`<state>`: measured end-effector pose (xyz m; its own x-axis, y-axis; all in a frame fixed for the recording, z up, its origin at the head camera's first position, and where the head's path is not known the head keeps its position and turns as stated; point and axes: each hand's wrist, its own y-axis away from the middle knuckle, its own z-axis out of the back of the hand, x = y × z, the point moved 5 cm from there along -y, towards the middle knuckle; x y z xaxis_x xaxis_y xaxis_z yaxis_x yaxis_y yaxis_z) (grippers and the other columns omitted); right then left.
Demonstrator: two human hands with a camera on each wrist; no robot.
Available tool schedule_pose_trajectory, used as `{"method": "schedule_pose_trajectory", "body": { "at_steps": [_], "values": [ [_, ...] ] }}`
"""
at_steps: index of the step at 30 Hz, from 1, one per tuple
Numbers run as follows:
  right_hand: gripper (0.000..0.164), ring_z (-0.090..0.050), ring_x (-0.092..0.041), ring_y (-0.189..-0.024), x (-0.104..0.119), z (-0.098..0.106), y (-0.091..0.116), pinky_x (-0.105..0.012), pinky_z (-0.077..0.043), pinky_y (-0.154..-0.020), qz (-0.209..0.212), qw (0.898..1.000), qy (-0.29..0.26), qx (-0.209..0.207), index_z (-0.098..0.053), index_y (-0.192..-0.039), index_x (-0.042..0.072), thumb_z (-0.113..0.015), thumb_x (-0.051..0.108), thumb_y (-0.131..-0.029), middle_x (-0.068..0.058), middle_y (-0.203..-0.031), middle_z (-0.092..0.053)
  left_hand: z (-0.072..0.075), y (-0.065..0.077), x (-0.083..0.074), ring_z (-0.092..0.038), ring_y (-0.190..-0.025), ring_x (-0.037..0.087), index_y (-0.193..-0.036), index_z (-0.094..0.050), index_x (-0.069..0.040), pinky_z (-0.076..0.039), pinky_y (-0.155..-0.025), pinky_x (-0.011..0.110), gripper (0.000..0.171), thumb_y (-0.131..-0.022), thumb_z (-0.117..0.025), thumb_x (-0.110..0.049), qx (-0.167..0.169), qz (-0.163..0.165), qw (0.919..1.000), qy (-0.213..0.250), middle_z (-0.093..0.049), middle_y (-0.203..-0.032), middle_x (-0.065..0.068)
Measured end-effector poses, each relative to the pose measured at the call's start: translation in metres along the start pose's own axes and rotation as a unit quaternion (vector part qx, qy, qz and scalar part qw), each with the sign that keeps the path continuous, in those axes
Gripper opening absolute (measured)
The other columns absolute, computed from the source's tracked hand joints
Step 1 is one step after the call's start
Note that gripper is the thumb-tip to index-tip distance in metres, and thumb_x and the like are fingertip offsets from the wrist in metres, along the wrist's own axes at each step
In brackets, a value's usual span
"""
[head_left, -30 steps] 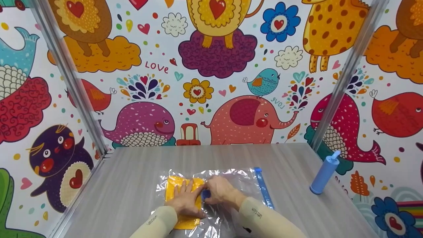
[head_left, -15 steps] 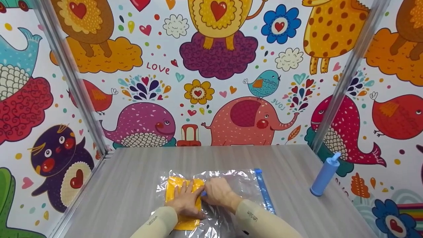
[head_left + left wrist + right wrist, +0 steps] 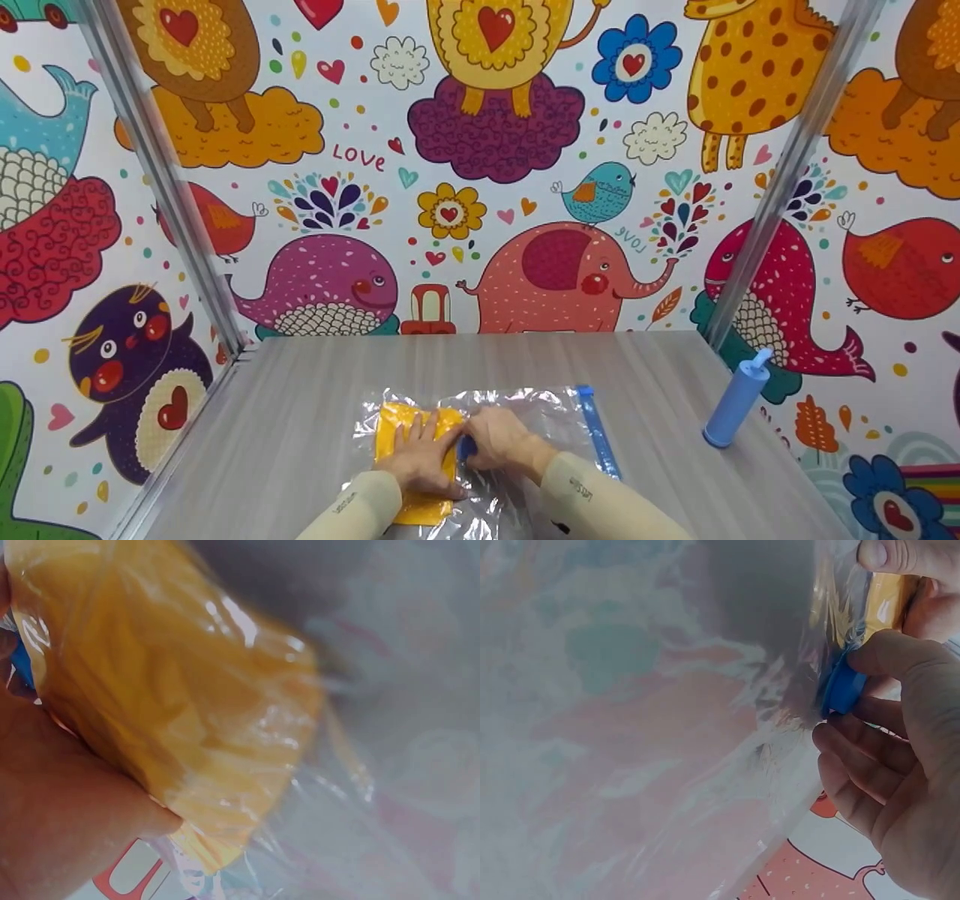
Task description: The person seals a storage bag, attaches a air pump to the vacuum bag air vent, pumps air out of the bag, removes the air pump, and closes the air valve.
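Note:
A clear plastic vacuum bag (image 3: 536,409) lies on the table with a folded yellow cloth (image 3: 388,431) inside its left part. Fingers spread, my left hand (image 3: 424,459) rests flat on the bag over the cloth. Just right of the cloth, my right hand (image 3: 501,436) pinches a round blue valve cap (image 3: 845,686) on the bag between thumb and fingers. The thumb of the left hand lies near the cap in the right wrist view. In the left wrist view, shiny film covers the yellow cloth (image 3: 172,705).
The bag's blue zip strip (image 3: 598,431) runs along its right end. A light blue hand pump (image 3: 733,405) stands at the right side of the wood-grain table (image 3: 300,375). Walls printed with cartoon animals (image 3: 551,277) enclose the table, with metal posts at the corners.
My right hand has rolled over the blue cap, hiding it half a second ago, and back so that it shows again. The left hand stays in place on the cloth.

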<state>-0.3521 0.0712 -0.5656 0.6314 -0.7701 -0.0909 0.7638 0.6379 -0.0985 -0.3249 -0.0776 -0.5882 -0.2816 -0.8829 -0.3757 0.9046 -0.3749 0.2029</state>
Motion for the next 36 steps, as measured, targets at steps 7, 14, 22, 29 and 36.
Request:
{"method": "schedule_pose_trajectory", "body": {
  "at_steps": [7,14,22,29,36],
  "values": [
    [0.034,-0.047,-0.004,-0.061,-0.003,0.0,-0.003,-0.02,-0.045,-0.055,-0.029,0.999,-0.013,0.01,-0.076,-0.09,0.016,-0.092,0.046,-0.084,0.009,-0.073,-0.065,0.005,0.001,-0.002,-0.015,-0.173,0.058,-0.175,-0.037,-0.028,-0.008,-0.14,0.078,0.123,-0.073,-0.095,-0.062,-0.006,-0.003,1.0,0.002,-0.018,-0.187,0.027],
    [0.038,-0.044,-0.006,-0.059,-0.001,0.0,-0.004,-0.023,-0.042,-0.053,-0.05,0.998,-0.028,-0.013,-0.07,-0.078,0.016,-0.089,0.049,-0.086,0.009,-0.066,-0.059,0.004,0.0,-0.002,-0.013,-0.173,0.058,-0.176,-0.037,-0.027,-0.007,-0.14,0.078,0.123,-0.073,-0.094,-0.064,-0.004,-0.006,0.9999,0.01,-0.016,-0.188,0.027],
    [0.04,-0.042,-0.006,-0.056,0.003,-0.002,-0.003,-0.02,-0.042,-0.048,-0.098,0.994,-0.056,-0.015,-0.073,-0.084,0.013,-0.087,0.05,-0.091,0.007,-0.065,-0.054,0.002,-0.002,0.0,-0.013,-0.174,0.058,-0.174,-0.04,-0.03,-0.007,-0.14,0.079,0.12,-0.072,-0.094,-0.062,0.003,-0.003,0.9999,0.011,-0.016,-0.188,0.025],
    [0.056,-0.043,-0.011,-0.056,0.001,-0.013,0.001,-0.025,-0.043,-0.048,-0.102,0.992,0.063,0.048,-0.068,-0.089,0.015,-0.065,0.07,-0.099,0.002,-0.069,-0.056,0.001,-0.002,-0.001,-0.014,-0.174,0.057,-0.175,-0.038,-0.026,-0.009,-0.14,0.079,0.122,-0.073,-0.095,-0.062,0.001,-0.001,1.0,0.003,-0.017,-0.188,0.026],
    [0.058,-0.038,-0.009,-0.055,-0.001,-0.02,-0.001,-0.025,-0.036,-0.047,-0.075,0.994,0.064,0.044,-0.059,-0.079,0.018,-0.062,0.072,-0.101,0.005,-0.065,-0.048,0.001,-0.001,-0.001,-0.015,-0.173,0.059,-0.175,-0.039,-0.024,-0.01,-0.14,0.079,0.12,-0.074,-0.095,-0.059,-0.003,-0.004,1.0,0.002,-0.017,-0.187,0.028]
  ]
}}
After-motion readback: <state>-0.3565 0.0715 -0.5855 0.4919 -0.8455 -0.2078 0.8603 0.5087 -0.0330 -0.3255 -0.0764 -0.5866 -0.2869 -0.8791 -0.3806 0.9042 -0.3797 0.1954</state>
